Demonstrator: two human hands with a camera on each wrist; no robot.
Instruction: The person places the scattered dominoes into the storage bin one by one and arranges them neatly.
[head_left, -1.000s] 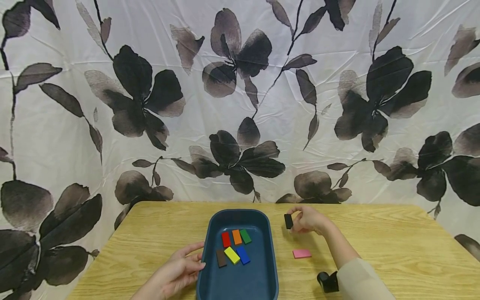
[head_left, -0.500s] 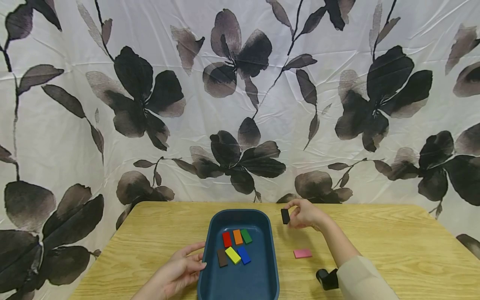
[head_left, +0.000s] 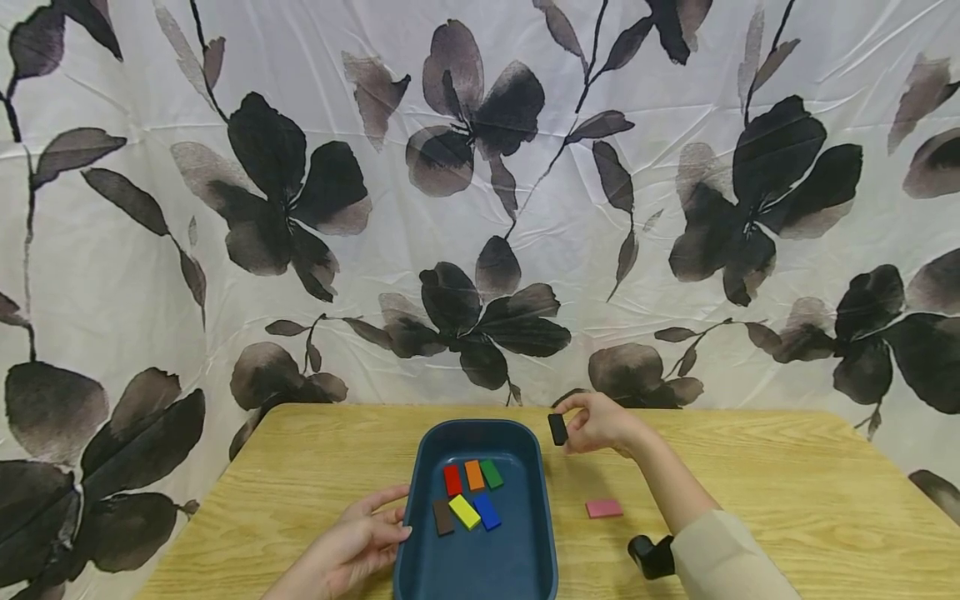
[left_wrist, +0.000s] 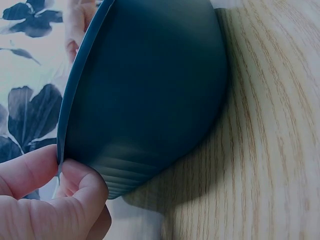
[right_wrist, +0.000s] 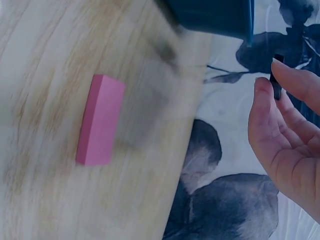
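Note:
My right hand (head_left: 600, 423) pinches a small black block (head_left: 557, 429) between thumb and fingers, raised above the table just right of the tray's far corner. In the right wrist view the black block (right_wrist: 278, 77) shows edge-on at the fingertips. With thumb and fingers my left hand (head_left: 363, 537) grips the left rim of a dark blue tray (head_left: 550, 533); the left wrist view shows that pinch on the rim (left_wrist: 67, 107). Inside the tray lie red (head_left: 453, 480), orange (head_left: 474, 475), green (head_left: 491, 473), brown (head_left: 443, 517), yellow (head_left: 465, 512) and blue (head_left: 487, 512) blocks.
A pink block (head_left: 604, 508) lies on the wooden table (head_left: 787, 500), right of the tray. A black cylindrical object (head_left: 651, 557) is by the right sleeve. Behind the table hangs a floral cloth (head_left: 600, 250).
My right hand has carried the black block left and slightly up, closer to the tray. The left hand keeps its hold on the rim, and the tray and its blocks stay put.

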